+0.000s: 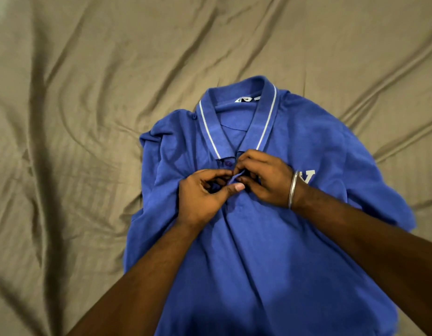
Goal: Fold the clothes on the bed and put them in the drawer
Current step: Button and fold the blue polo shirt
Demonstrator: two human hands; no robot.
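A blue polo shirt (253,238) lies front up on the bed, its white-striped collar pointing away from me and a white letter on its chest. Both hands meet at the button placket just below the collar. My left hand (203,195) pinches the placket fabric between thumb and fingers. My right hand (266,178), with a metal bangle on the wrist, grips the same strip of fabric from the other side. One button shows just above my left fingers. The shirt's lower hem runs out of view at the bottom.
A wrinkled beige bedsheet (88,105) covers the bed all around the shirt. The shirt's left sleeve is bunched near its shoulder, and the right sleeve spreads toward the right. No drawer is in view.
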